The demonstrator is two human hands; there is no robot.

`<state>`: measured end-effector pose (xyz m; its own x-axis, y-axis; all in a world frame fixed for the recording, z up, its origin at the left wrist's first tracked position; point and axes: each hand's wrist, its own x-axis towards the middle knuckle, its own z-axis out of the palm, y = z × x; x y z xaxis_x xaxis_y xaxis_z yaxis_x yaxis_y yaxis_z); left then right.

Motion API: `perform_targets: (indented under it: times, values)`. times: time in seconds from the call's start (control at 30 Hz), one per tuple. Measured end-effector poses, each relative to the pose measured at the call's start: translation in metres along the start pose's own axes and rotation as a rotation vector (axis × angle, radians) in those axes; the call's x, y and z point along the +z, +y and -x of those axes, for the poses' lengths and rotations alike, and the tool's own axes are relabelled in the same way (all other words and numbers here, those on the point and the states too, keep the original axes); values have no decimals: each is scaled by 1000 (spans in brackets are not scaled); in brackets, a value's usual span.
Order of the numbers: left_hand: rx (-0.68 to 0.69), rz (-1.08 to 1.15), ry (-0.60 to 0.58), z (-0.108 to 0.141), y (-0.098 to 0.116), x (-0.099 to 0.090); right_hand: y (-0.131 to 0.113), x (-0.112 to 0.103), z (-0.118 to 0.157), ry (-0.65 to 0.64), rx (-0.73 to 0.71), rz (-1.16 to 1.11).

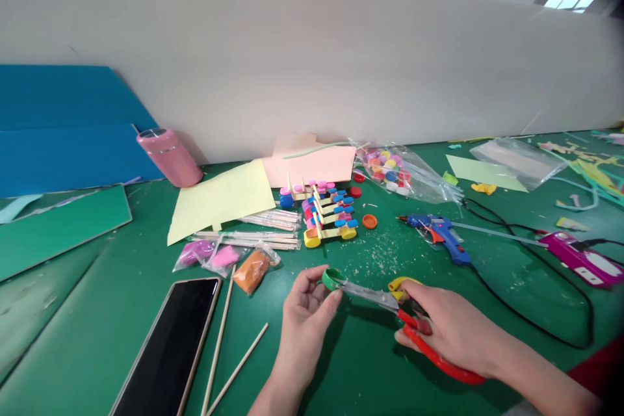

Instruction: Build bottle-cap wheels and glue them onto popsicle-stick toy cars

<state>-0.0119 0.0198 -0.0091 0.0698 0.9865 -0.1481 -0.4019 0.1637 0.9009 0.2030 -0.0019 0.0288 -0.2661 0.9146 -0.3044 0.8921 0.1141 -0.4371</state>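
Observation:
My left hand [308, 312] pinches a green bottle cap [333, 279] between thumb and fingers, its open side partly in view. In my right hand [451, 325] is a pair of scissors [373, 296] with red handles. Their blades point left, and the tips meet the rim of the green cap; whether they are inside it I cannot tell. A curved yellow piece [403, 285] shows by my right index finger, partly hidden. Beyond my hands stand several small models [327, 234] made of sticks, coloured caps and blue or pink pieces. An orange cap [369, 221] lies beside them.
A blue glue gun [441, 234] lies at the right, its black cord [526, 318] looping near my right forearm. Left are a phone [168, 351], wooden sticks [238, 367] and bagged clay [253, 270]. Behind are a pink bottle [170, 157], paper [224, 198] and a bag of caps [390, 166].

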Motion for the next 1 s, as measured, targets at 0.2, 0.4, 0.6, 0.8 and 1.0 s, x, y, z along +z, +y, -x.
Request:
perform_targets:
  times: [0.2, 0.4, 0.6, 0.8, 1.0]
  values:
    - [113, -187, 136, -1, -5, -2, -4, 6, -5, 6, 10, -6]
    - [-16, 29, 80, 0, 2, 2, -2, 8, -6, 17, 24, -31]
    - [-176, 266, -67, -1, 4, 0, 5, 9, -4, 24, 26, -24]
    - [-170, 306, -39, -3, 4, 0, 5, 10, -5, 61, 9, -23]
    - [-154, 284, -19, -4, 2, 0, 1, 11, -6, 115, -18, 0]
